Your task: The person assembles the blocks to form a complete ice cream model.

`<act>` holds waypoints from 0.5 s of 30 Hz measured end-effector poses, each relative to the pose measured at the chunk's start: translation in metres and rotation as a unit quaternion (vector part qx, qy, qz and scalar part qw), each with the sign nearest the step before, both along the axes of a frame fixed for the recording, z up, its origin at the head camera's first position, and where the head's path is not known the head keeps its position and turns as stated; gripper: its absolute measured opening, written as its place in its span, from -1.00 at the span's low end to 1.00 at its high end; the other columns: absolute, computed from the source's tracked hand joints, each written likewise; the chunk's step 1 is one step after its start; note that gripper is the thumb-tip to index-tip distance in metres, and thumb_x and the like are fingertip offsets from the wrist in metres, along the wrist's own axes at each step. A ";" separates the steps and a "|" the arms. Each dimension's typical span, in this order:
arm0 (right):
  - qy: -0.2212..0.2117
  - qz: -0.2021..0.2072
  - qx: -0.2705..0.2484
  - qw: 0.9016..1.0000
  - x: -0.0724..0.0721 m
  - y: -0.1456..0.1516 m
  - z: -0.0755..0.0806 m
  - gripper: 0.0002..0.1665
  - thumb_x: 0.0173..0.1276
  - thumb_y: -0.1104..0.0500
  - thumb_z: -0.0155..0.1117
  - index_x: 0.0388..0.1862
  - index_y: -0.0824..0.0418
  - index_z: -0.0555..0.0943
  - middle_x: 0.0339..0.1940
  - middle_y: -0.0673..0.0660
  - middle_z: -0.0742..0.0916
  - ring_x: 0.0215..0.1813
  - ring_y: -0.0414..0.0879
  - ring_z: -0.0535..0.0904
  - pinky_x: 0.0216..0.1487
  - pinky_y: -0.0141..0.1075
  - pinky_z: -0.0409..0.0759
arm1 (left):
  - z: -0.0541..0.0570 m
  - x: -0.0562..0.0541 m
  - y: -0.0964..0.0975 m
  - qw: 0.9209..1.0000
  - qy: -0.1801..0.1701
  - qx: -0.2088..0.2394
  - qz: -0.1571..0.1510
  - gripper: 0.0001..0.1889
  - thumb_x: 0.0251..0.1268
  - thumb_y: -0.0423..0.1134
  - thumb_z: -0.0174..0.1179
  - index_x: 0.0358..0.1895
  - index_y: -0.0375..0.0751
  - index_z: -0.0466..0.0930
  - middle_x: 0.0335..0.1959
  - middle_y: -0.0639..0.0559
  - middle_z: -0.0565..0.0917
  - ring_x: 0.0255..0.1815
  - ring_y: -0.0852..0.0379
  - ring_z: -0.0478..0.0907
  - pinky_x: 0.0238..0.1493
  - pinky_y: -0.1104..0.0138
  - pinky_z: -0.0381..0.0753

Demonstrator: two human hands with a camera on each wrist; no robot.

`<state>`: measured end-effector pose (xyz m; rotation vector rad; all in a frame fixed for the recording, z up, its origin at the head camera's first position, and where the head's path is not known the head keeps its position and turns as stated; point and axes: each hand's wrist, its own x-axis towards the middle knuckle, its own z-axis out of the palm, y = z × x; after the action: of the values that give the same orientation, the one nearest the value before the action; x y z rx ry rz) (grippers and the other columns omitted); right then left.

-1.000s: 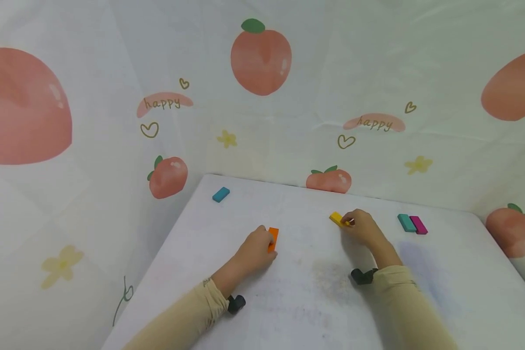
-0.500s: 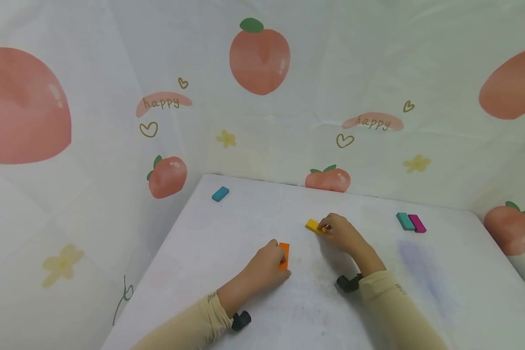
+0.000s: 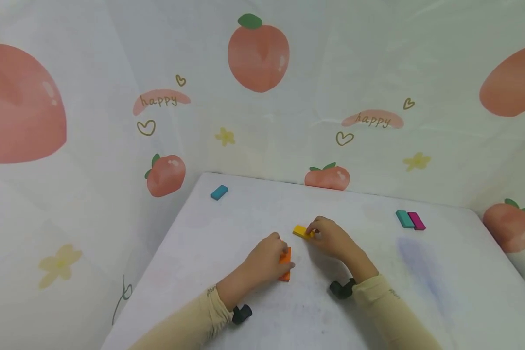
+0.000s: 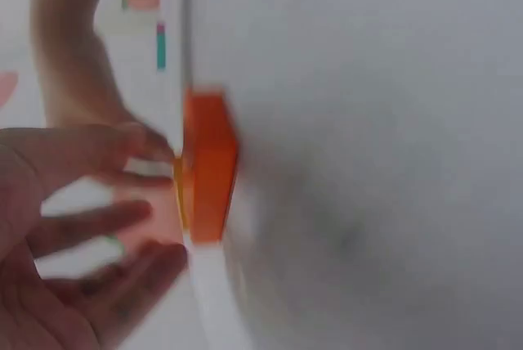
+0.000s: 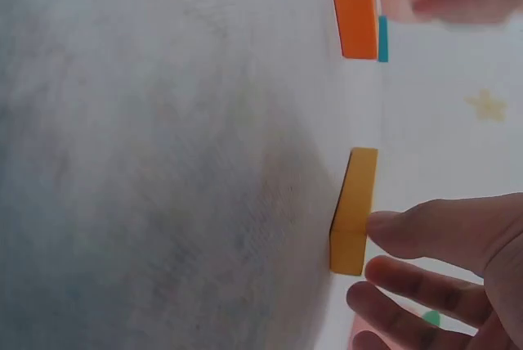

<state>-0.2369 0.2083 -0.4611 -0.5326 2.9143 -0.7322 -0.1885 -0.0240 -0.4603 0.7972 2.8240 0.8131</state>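
Note:
An orange block lies flat in the middle of the white table. My left hand is just above it, fingers spread; in the left wrist view a gap shows between the left hand's fingers and the block. A yellow block lies a little farther back and to the right. At its right end is my right hand; in the right wrist view the thumb meets the block's upper edge. The other fingers of that hand are loosely bent beside the edge, not wrapped round it.
A blue block lies at the table's back left. Toward the back right, a teal block and a magenta block lie side by side. A peach-printed cloth hangs behind the white table.
The yellow block has slid left and nearer with my right hand. The orange block came right and nearer with my left hand, whose fingers have since let go of it.

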 end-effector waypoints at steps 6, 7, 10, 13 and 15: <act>-0.002 -0.018 0.005 1.000 -0.001 0.002 0.005 -0.88 0.40 0.33 0.41 -0.13 0.28 0.81 -0.16 0.13 0.76 -0.07 0.02 0.68 0.14 0.02 0.74 | 0.011 -0.052 0.005 0.999 -0.004 0.016 -0.046 -0.69 0.51 -0.21 0.33 0.17 -0.30 0.73 0.07 -0.16 0.65 0.06 0.02 0.64 0.22 0.22 0.70; -0.005 -0.017 0.007 1.000 -0.001 0.002 0.004 -0.88 0.40 0.34 0.40 -0.13 0.28 0.81 -0.16 0.13 0.76 -0.08 0.02 0.68 0.13 0.01 0.75 | 0.011 -0.059 0.007 0.998 -0.008 0.015 -0.055 -0.69 0.53 -0.24 0.30 0.19 -0.31 0.71 0.10 -0.18 0.65 0.12 -0.01 0.65 0.27 0.20 0.69; -0.016 -0.015 0.006 1.000 -0.002 0.002 0.003 -0.87 0.40 0.35 0.40 -0.13 0.28 0.81 -0.16 0.13 0.76 -0.08 0.00 0.68 0.13 0.00 0.75 | 0.008 -0.074 0.014 0.997 -0.022 0.004 -0.080 -0.69 0.57 -0.31 0.23 0.25 -0.30 0.69 0.16 -0.20 0.64 0.20 -0.04 0.63 0.34 0.18 0.66; -0.018 -0.016 0.008 1.000 -0.002 0.000 0.000 -0.88 0.39 0.35 0.42 -0.14 0.27 0.81 -0.18 0.12 0.76 -0.07 0.00 0.68 0.14 -0.01 0.75 | 0.002 -0.083 0.021 0.995 -0.028 -0.006 -0.095 -0.69 0.57 -0.35 0.19 0.26 -0.31 0.69 0.15 -0.16 0.64 0.20 0.01 0.62 0.35 0.23 0.63; -0.015 -0.015 0.007 1.000 -0.003 -0.001 0.000 -0.88 0.38 0.36 0.43 -0.15 0.28 0.82 -0.19 0.12 0.75 -0.08 0.01 0.68 0.13 -0.01 0.75 | -0.002 -0.086 0.026 0.995 -0.030 -0.008 -0.098 -0.70 0.57 -0.37 0.18 0.24 -0.31 0.70 0.13 -0.14 0.65 0.18 0.04 0.62 0.34 0.26 0.64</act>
<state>-0.2397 0.2078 -0.4614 -0.4722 2.9035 -0.7154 -0.2748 0.0019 -0.4619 1.0093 2.6432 0.7685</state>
